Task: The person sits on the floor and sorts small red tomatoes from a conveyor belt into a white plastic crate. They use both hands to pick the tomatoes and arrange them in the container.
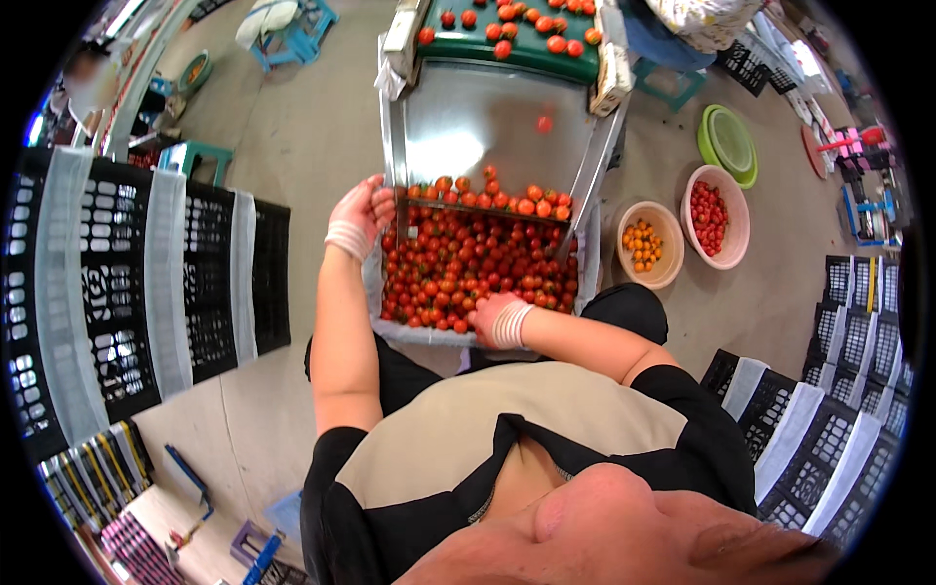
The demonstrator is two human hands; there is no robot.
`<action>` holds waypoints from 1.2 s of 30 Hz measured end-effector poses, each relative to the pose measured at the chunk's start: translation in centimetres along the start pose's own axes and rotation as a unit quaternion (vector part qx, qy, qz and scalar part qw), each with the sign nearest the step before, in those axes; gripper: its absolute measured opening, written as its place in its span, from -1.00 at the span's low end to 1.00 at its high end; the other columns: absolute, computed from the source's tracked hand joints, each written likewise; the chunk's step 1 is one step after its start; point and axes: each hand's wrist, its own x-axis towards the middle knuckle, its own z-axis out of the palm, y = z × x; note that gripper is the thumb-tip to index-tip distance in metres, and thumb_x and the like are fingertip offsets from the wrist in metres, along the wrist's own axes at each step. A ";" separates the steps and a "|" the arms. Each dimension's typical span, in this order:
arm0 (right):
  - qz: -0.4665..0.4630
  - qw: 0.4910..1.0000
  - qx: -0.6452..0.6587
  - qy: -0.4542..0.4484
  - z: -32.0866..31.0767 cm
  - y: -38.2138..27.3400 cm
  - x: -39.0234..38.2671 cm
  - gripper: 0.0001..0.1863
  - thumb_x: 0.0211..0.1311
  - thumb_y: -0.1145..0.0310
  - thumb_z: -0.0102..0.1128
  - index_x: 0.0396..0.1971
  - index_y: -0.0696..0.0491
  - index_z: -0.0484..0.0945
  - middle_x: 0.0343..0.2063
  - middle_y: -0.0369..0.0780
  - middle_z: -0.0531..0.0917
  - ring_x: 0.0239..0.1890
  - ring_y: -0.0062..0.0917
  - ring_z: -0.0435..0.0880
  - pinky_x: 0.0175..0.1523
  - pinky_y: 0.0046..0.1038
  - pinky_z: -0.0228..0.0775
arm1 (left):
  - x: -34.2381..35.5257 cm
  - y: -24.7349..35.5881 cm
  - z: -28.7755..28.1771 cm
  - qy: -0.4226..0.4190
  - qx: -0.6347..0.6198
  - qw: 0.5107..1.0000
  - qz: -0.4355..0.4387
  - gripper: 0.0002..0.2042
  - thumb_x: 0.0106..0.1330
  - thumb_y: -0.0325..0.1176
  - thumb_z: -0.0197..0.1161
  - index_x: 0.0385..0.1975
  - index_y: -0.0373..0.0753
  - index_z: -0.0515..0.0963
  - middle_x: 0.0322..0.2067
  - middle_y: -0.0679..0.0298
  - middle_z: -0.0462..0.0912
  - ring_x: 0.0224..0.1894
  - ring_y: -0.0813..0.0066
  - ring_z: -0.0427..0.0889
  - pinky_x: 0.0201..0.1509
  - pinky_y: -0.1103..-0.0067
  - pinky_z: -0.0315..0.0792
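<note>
Red cherry tomatoes [458, 255] fill a crate with a pale liner [414, 334] in front of me. A shiny metal chute [458, 107] slopes down to it, with a row of tomatoes held at its lower lip. My left hand [363, 210] is at the chute's lower left corner, its fingers curled around the side edge. At the near side of the crate, my right hand [499, 320] rests palm down on the tomatoes, and its fingertips are partly hidden among them. Pale bands circle both wrists. One blurred tomato [544, 124] is on the chute.
Above the chute, a green conveyor belt [468, 41] carries more tomatoes. To the right stand a pink basin [744, 222] of red tomatoes, a peach basin [624, 255] of orange ones and green basins [731, 141]. Stacked black crates [210, 283] rise at the left, others [780, 439] at the lower right.
</note>
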 end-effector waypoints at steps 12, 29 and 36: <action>-0.012 0.999 -0.006 -0.050 -0.6 -0.8 -0.3 -0.55 0.10 0.07 0.08 0.04 -0.21 0.49 -0.03 -0.11 0.53 -0.01 -0.22 0.55 0.00 -0.17 0.43 | -1.0 -0.4 -0.1 0.042 -0.048 0.998 -0.004 -0.70 0.37 -0.09 0.05 -0.08 -0.13 0.49 -0.48 0.38 0.58 -0.48 0.55 0.52 -0.34 0.55 0.50; -0.025 0.998 0.006 -0.049 -0.7 -1.1 -0.2 -0.60 0.12 0.08 0.08 -0.02 -0.16 0.53 -0.07 -0.10 0.55 -0.03 -0.20 0.56 0.00 -0.17 0.43 | -1.2 -0.4 0.2 0.065 -0.030 0.997 0.012 -0.71 0.38 -0.16 0.07 -0.05 -0.19 0.45 -0.53 0.38 0.54 -0.56 0.59 0.47 -0.48 0.62 0.45; -0.021 0.998 0.003 -0.061 -0.8 -1.3 -0.1 -0.59 0.13 0.09 0.07 0.00 -0.16 0.51 -0.06 -0.10 0.54 -0.01 -0.21 0.55 0.01 -0.17 0.41 | -1.2 -0.5 0.3 0.066 -0.024 0.997 0.014 -0.72 0.38 -0.16 0.07 -0.06 -0.18 0.46 -0.53 0.40 0.54 -0.55 0.61 0.47 -0.45 0.62 0.44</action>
